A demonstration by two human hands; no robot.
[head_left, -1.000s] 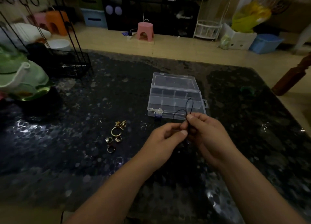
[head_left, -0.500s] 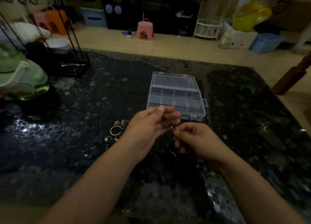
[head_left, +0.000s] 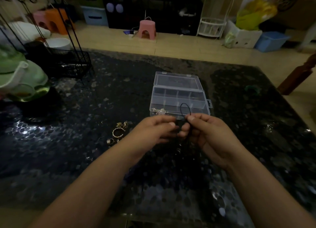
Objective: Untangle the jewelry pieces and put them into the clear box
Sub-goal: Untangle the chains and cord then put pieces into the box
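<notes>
A thin black cord (head_left: 185, 109) loops up between my two hands, just in front of the clear box (head_left: 179, 96). My left hand (head_left: 156, 132) pinches one side of the cord and my right hand (head_left: 207, 133) pinches the other side. The box stands open on the dark table, its lid folded back, with a small silvery piece (head_left: 159, 111) in its near left compartment. Several gold rings and earrings (head_left: 118, 132) lie loose on the table to the left of my left hand.
A green and white pot (head_left: 22, 80) and a black wire rack (head_left: 68, 60) stand at the table's left. A small green item (head_left: 252, 88) lies at the far right. A wooden post (head_left: 297, 77) stands beyond the right edge.
My hands have drawn slightly apart and back toward me, uncovering the box front. The cord's loop stands up again between them.
</notes>
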